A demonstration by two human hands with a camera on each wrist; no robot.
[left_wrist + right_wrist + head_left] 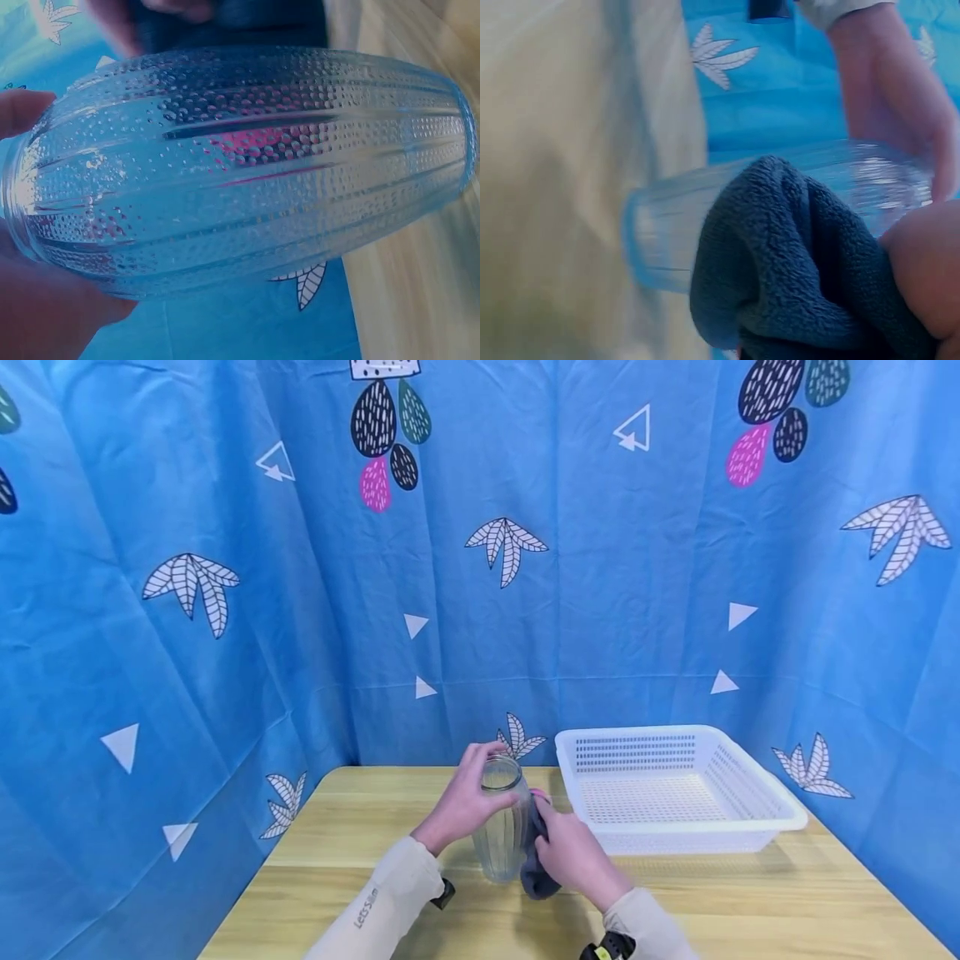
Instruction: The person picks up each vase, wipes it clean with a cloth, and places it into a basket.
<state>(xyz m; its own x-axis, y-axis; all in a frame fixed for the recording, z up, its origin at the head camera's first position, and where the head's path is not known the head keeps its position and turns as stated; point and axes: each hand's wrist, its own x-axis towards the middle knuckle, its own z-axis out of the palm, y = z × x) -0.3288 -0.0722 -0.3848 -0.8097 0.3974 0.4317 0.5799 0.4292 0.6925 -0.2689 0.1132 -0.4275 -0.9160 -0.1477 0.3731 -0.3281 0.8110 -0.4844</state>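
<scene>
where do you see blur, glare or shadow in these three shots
Head view: mostly sharp, with soft shadow on the table by the white basket; left wrist view: bright glints on the glass vase, table beyond it out of focus; right wrist view: table blurred, dark cloth crisp enough to show its texture.

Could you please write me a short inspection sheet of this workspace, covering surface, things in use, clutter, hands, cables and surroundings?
Surface: light wooden table.
Job's things: clear glass vase, roughly upright, base contact with the table unclear; dark cloth at its right side.
Clutter: nothing loose seen; a white basket stands on the table at the right.
Hands: left hand grips the vase near its rim; right hand holds the cloth.
Cables: nothing seen.
Surroundings: blue patterned curtain behind and at both sides.
</scene>
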